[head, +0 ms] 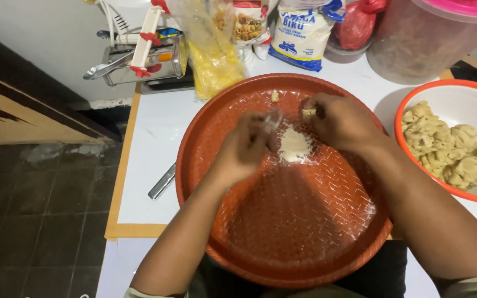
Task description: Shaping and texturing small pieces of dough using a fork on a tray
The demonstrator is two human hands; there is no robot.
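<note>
dough piece (pixel 308 112) in right hand (pixel 342 122), left hand (pixel 248 144) blurred, white-blue bag (pixel 300 34) behind tray (pixel 305 248)

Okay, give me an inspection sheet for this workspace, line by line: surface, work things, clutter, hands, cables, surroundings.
Surface: white table with a wooden edge.
Work things: round orange tray, a small flour pile, one dough bit; orange-rimmed bowl holds dough pieces.
Clutter: flour bag, yellow snack bag, lidded tub, metal machine, metal handle.
Hands: left hand blurred; right hand pinches a dough piece.
Cables: nothing seen.
Surroundings: dark tiled floor.
</note>
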